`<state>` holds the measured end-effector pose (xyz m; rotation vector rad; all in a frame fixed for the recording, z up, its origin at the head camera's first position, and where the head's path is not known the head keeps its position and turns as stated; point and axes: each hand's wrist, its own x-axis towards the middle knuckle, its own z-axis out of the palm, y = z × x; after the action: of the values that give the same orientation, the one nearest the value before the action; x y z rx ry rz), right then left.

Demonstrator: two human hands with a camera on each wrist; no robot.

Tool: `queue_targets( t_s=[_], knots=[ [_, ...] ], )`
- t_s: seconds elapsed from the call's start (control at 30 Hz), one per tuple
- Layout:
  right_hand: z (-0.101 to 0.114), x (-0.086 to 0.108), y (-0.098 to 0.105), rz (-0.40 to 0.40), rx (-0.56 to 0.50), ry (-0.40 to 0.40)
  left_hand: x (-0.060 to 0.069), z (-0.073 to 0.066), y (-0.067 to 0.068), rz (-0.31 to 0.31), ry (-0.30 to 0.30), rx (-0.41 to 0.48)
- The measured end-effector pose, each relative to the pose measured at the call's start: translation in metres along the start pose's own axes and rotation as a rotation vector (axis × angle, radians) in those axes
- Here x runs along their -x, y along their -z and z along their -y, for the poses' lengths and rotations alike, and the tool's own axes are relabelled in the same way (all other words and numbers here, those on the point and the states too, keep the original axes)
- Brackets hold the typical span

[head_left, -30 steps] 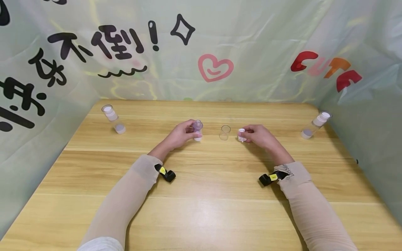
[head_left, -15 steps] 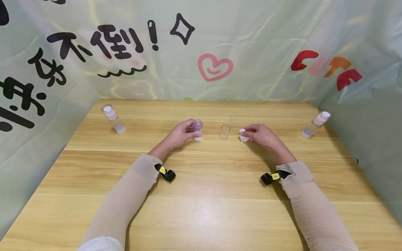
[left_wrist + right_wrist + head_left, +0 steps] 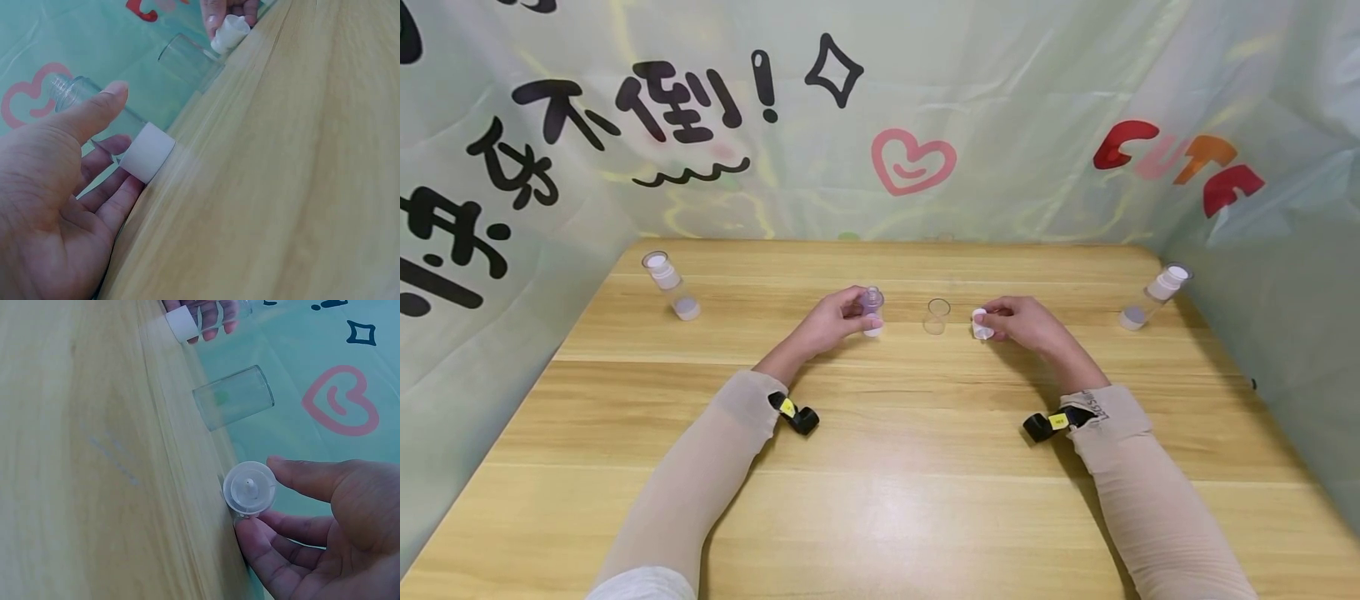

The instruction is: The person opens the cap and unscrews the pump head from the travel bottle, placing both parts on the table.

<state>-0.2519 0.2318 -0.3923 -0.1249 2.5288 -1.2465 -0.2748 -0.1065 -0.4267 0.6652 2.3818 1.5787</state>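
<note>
My left hand grips a small clear bottle with a bare threaded neck, standing upright on the table. Its white base shows below my thumb in the left wrist view. To the right, my right hand pinches a white pump head between thumb and fingers, at or just above the tabletop. The right wrist view shows the pump head's round underside, turned toward the camera. Between the two hands a clear cylindrical cap stands on the table, touched by neither.
One capped pump bottle stands at the table's back left, another at the back right. The wooden table ends against a printed curtain at the back and sides.
My right hand has shifted slightly right and tilted the pump head, mostly in the first half second. My left hand and the bottle have stayed still.
</note>
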Motion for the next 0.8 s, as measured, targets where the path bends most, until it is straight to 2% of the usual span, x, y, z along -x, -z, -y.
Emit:
queue_targets(
  t_s=[0.6,0.8],
  knots=[
    [-0.0033,-0.0008,0.0004,0.006,-0.011,0.001,0.0007,0.0002,-0.0003,0.003,0.015,0.044],
    [-0.0029,-0.0009,0.0012,0.009,-0.016,0.0,0.0005,-0.0002,0.0004,0.0,0.026,0.03]
  ],
)
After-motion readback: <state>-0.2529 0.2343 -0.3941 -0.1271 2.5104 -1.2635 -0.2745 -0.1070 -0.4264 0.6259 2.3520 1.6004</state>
